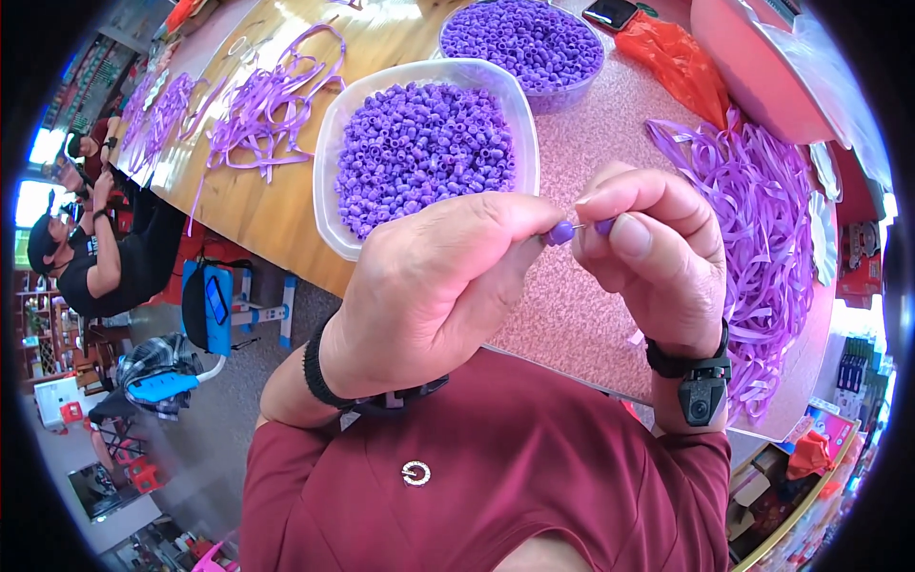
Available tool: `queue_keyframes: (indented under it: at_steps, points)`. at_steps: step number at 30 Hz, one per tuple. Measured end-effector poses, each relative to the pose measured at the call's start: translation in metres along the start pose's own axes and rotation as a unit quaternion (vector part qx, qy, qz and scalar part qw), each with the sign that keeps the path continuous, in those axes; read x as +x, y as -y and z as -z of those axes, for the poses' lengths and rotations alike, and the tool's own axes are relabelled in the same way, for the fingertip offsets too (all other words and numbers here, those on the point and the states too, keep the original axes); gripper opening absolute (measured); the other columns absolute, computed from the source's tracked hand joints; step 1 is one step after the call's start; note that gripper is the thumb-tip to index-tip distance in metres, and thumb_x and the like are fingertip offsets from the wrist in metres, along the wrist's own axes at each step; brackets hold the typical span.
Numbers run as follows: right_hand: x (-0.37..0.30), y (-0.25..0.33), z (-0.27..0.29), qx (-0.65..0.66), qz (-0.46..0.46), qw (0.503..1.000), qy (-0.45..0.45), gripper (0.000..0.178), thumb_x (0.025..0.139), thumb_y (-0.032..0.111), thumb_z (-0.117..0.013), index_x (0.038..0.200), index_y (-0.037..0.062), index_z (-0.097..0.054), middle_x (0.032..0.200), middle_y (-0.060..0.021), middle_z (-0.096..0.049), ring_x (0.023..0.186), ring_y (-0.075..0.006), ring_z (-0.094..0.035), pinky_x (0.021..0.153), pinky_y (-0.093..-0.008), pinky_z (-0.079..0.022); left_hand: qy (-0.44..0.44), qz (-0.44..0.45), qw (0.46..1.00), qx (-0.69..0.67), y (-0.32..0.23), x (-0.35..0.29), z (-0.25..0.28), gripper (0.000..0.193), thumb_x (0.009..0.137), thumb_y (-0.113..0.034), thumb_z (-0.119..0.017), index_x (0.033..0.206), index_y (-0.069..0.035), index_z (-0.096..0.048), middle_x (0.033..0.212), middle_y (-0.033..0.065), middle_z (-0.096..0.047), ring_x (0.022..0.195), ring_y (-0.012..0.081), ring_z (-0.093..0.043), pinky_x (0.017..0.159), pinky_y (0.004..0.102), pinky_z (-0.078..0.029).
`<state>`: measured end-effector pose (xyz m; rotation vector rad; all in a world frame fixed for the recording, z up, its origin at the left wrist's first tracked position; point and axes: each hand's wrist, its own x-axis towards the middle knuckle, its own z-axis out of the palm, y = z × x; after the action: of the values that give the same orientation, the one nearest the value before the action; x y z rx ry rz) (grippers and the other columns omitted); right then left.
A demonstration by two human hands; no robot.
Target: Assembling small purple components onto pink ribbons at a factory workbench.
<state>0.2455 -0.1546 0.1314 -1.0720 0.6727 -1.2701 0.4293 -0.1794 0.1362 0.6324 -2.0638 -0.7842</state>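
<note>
My left hand (443, 272) is closed in a pinch, with a round purple bead (561, 232) at its fingertips. A thin metal needle or wire (579, 227) sticks out from that bead toward the right. Facing it, my right hand (658, 243) pinches a second purple bead (604, 227) between thumb and forefinger, close to the needle's tip. Whether the tip has entered this bead I cannot tell. Just beyond my left hand stands a square white plastic tub (329, 181) heaped with purple beads (429, 153).
A clear bowl (562, 99) of purple beads stands farther back. Purple ribbons lie in a large pile (772, 229) at the right and a looser bunch (272, 114) at the left. An orange plastic bag (677, 67) and pink basin (753, 67) are far right. People sit at the left.
</note>
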Motion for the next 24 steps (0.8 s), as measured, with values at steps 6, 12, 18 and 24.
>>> queue_keyframes:
  at_steps: [6, 12, 18, 24]
  points:
    - [0.001, -0.005, -0.001, -0.017, -0.006, 1.000, -0.010, 0.019, 0.082, 0.016, -0.056, 0.091, -0.0010, -0.058, 0.079, -0.0065, -0.052, 0.057, -0.0075, -0.044, 0.048, -0.0186, -0.032, 0.001, -0.010, 1.000, 0.008, 0.003, -0.002, 0.000, 0.012, 0.083, 0.002, -0.053, 0.095, 0.002, -0.057, 0.085, 0.0104, -0.062, 0.076, 0.0181, -0.062, 0.068, 0.0256, -0.047]
    - [0.002, -0.009, -0.001, -0.068, 0.029, 0.997, -0.001, 0.020, 0.082, 0.016, -0.056, 0.092, -0.0019, -0.059, 0.078, -0.0065, -0.052, 0.058, -0.0074, -0.044, 0.049, -0.0187, -0.033, 0.000, -0.005, 1.000, 0.010, 0.009, -0.006, -0.001, 0.012, 0.083, 0.001, -0.054, 0.095, 0.002, -0.056, 0.084, 0.0103, -0.062, 0.075, 0.0180, -0.062, 0.066, 0.0253, -0.046]
    - [0.002, -0.009, -0.004, -0.306, 0.107, 0.946, -0.001, 0.014, 0.079, -0.003, -0.055, 0.092, -0.0028, -0.061, 0.081, -0.0053, -0.054, 0.066, -0.0076, -0.049, 0.058, -0.0185, -0.038, 0.006, 0.011, 0.999, 0.037, 0.012, -0.012, -0.002, 0.014, 0.084, 0.001, -0.053, 0.098, 0.002, -0.054, 0.076, 0.0069, -0.058, 0.065, 0.0147, -0.056, 0.062, 0.0233, -0.044]
    - [-0.008, -0.012, -0.015, -0.281, 0.036, 0.958, -0.036, 0.026, 0.077, -0.010, -0.055, 0.102, -0.0031, -0.054, 0.088, -0.0032, -0.055, 0.081, -0.0082, -0.053, 0.072, -0.0200, -0.042, 0.025, 0.087, 0.995, -0.030, 0.007, -0.022, -0.001, 0.029, 0.083, 0.004, -0.050, 0.112, 0.002, -0.044, 0.075, 0.0030, -0.052, 0.062, 0.0047, -0.047, 0.055, 0.0185, -0.036]
